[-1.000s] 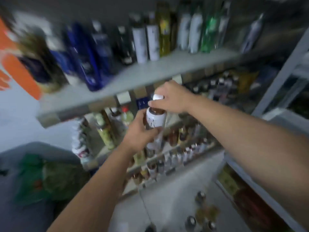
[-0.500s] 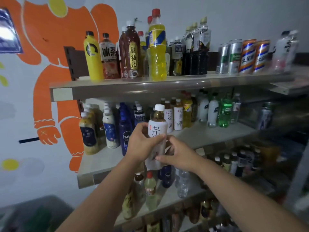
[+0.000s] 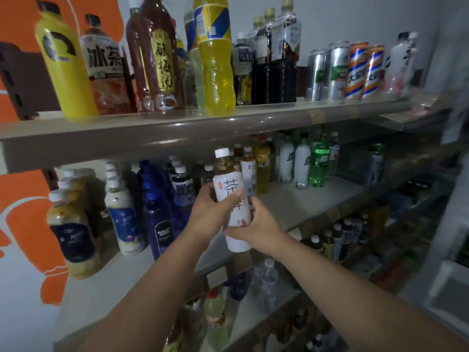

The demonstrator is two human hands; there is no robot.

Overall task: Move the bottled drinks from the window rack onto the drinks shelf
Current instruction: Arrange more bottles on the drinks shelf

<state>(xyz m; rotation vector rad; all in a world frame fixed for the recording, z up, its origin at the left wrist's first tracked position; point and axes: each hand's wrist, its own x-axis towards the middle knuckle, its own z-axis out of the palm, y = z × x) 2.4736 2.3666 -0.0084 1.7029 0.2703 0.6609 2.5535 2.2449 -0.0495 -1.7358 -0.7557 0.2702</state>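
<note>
The left hand (image 3: 209, 215) and the right hand (image 3: 260, 231) are both wrapped around a white tea bottle (image 3: 225, 185), holding it nearly upright in the air just in front of the middle shelf (image 3: 291, 203), near a matching bottle (image 3: 249, 175) standing there.

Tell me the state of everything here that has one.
Tea bottle: capped, near upright, held, not shelved.
Left hand: grips the bottle's label.
Right hand: holds the bottle's lower half.
Middle shelf: stocked, bare patch at right.
Top shelf: stocked, bottles and cans.
</note>
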